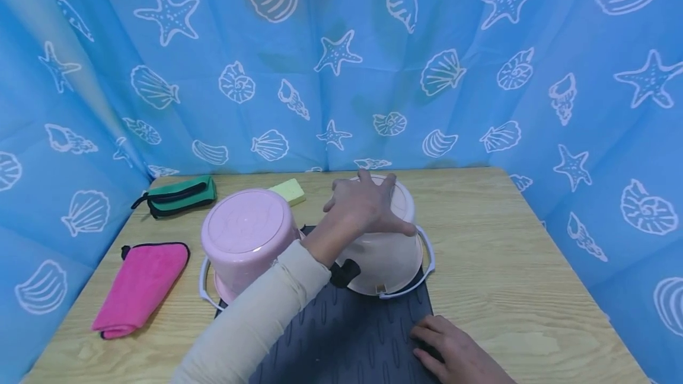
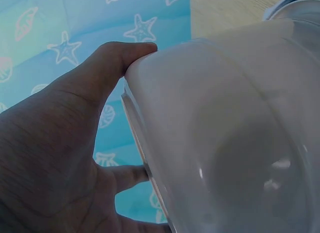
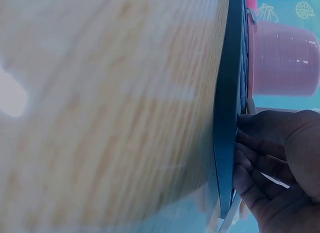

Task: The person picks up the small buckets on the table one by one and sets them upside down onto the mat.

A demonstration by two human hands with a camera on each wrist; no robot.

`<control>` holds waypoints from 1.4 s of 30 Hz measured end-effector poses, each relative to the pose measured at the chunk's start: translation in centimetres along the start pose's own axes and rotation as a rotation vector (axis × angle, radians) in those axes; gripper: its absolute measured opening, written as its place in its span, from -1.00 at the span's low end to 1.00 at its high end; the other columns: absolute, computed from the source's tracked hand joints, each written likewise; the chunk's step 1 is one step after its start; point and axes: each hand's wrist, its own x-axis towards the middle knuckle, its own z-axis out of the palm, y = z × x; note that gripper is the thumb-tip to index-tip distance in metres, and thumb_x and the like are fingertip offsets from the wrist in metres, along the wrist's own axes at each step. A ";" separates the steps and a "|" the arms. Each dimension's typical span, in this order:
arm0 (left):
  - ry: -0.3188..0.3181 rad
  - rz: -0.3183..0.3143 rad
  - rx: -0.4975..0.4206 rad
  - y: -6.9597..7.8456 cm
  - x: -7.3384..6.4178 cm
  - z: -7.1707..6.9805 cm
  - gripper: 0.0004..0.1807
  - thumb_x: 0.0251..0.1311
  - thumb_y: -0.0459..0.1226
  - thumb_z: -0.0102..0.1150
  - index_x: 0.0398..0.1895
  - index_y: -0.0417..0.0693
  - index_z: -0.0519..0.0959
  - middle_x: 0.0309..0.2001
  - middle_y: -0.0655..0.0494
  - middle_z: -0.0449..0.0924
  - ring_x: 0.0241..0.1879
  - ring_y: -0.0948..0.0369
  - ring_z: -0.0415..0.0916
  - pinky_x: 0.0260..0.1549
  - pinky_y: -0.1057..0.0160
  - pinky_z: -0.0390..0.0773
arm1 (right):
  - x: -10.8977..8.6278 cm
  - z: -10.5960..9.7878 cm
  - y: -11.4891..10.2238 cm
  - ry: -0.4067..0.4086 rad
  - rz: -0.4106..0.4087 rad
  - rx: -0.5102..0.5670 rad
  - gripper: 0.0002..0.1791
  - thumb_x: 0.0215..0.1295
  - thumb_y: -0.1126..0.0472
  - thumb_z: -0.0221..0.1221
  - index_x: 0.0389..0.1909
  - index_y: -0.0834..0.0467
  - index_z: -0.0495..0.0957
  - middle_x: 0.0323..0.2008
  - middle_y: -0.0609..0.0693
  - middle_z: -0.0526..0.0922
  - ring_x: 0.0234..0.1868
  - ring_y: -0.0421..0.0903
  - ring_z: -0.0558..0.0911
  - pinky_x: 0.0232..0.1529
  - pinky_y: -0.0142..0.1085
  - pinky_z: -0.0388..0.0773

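Observation:
An upturned cream bucket (image 1: pixel 381 262) stands on a black ribbed mat (image 1: pixel 341 336), its white handle hanging at the right. Over its base my left hand (image 1: pixel 368 203) lies with fingers spread. In the left wrist view the thumb tip touches the base edge of the bucket (image 2: pixel 225 118), and other fingertips meet the base, with the palm held off. My right hand (image 1: pixel 448 348) rests at the mat's right edge, fingers loosely bent. Up close in the right wrist view, fingertips of that hand (image 3: pixel 280 163) touch the mat (image 3: pixel 227 118).
Left of the cream bucket stands an upturned pink bucket (image 1: pixel 251 242) with a white handle. A yellow sponge (image 1: pixel 289 191) lies behind it. A green pouch (image 1: pixel 181 196) and a folded pink cloth (image 1: pixel 143 289) lie at the left of the wooden table (image 1: pixel 507 265). A blue shell-print curtain (image 1: pixel 299 76) surrounds the back.

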 end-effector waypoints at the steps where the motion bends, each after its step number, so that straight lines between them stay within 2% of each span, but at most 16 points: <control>1: -0.003 0.000 0.004 0.1 0.0 0.0 0.27 -0.22 0.62 0.09 0.61 0.47 -0.09 0.52 -0.21 -0.02 0.25 -0.37 0.26 -0.39 -0.27 0.61 | 0.0 0.0 0.0 -0.007 0.012 -0.001 -0.77 0.14 0.28 0.42 -0.16 0.19 0.70 -0.21 -0.18 0.54 -0.22 -0.29 0.50 -0.29 -0.39 0.54; 9: -0.008 -0.003 0.050 0.7 0.3 0.2 0.25 -0.22 0.63 0.06 0.61 0.48 -0.07 0.51 -0.20 0.01 0.24 -0.40 0.25 -0.38 -0.26 0.62 | 0.1 -0.1 -0.1 -0.052 0.065 0.013 -0.79 0.21 0.25 0.38 -0.13 0.18 0.70 -0.19 -0.18 0.54 -0.21 -0.30 0.49 -0.29 -0.36 0.54; 15: 0.001 -0.001 0.071 1.0 0.2 0.2 0.25 -0.21 0.63 0.04 0.61 0.47 -0.06 0.52 -0.22 -0.01 0.26 -0.43 0.21 -0.41 -0.27 0.62 | 0.0 0.0 -0.1 -0.034 0.052 0.013 -0.78 0.19 0.26 0.39 -0.14 0.18 0.70 -0.20 -0.18 0.53 -0.22 -0.31 0.47 -0.31 -0.38 0.53; 19: 0.006 -0.003 0.094 1.4 0.2 0.3 0.25 -0.23 0.65 0.03 0.60 0.47 -0.05 0.49 -0.22 0.04 0.26 -0.42 0.22 -0.42 -0.26 0.62 | 0.0 0.0 -0.1 -0.019 0.042 0.008 -0.78 0.18 0.27 0.40 -0.15 0.18 0.70 -0.20 -0.18 0.53 -0.23 -0.32 0.47 -0.31 -0.39 0.52; 26: 0.025 -0.011 0.148 1.9 0.3 0.8 0.26 -0.24 0.67 -0.03 0.60 0.46 -0.05 0.44 -0.24 0.10 0.24 -0.44 0.24 -0.41 -0.25 0.63 | 0.1 0.0 -0.1 -0.042 0.060 0.012 -0.80 0.20 0.26 0.39 -0.15 0.18 0.70 -0.21 -0.19 0.52 -0.23 -0.32 0.47 -0.31 -0.38 0.53; 34: 0.037 0.021 0.213 2.2 0.2 0.8 0.26 -0.20 0.69 -0.12 0.61 0.43 -0.07 0.48 -0.25 0.05 0.24 -0.43 0.27 -0.45 -0.20 0.64 | 0.2 -0.3 -0.4 -0.085 0.106 0.019 -0.79 0.24 0.24 0.37 -0.13 0.18 0.70 -0.20 -0.19 0.52 -0.23 -0.33 0.46 -0.30 -0.38 0.52; 40: 0.002 -0.004 0.193 2.3 -0.2 0.6 0.29 -0.25 0.73 -0.19 0.61 0.49 -0.17 0.54 -0.21 -0.05 0.31 -0.43 0.17 -0.32 -0.25 0.63 | 0.2 -0.6 -0.5 -0.125 0.125 0.011 -0.79 0.29 0.19 0.34 -0.10 0.16 0.69 -0.18 -0.18 0.53 -0.21 -0.31 0.48 -0.27 -0.34 0.54; 42: 0.002 0.001 0.156 1.9 -0.4 0.6 0.30 -0.27 0.73 -0.18 0.61 0.50 -0.19 0.57 -0.18 -0.10 0.37 -0.42 0.09 -0.16 -0.31 0.57 | 0.1 -0.7 -0.5 -0.105 0.105 -0.003 -0.80 0.29 0.19 0.34 -0.11 0.14 0.70 -0.18 -0.20 0.53 -0.21 -0.31 0.49 -0.27 -0.35 0.54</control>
